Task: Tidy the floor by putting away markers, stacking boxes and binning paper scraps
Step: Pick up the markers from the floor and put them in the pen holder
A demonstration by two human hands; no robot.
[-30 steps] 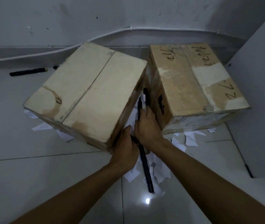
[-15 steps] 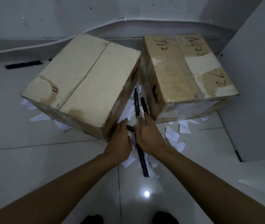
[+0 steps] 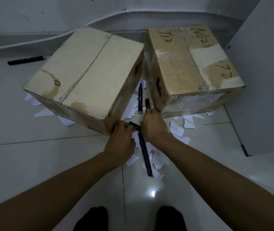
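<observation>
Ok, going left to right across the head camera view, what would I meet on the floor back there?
Black marker by the wall → plain cardboard box → marker in the gap between the boxes → taped box with handwriting → white panel.

A narrow gap separates the plain cardboard box [image 3: 86, 75] from the taped cardboard box [image 3: 189, 64]; markers [image 3: 140, 99] and paper scraps [image 3: 129, 112] lie in it. Bare floor [image 3: 32, 164] is open at left and front. A white panel [image 3: 266, 80] stands just beside the taped cardboard box.
</observation>
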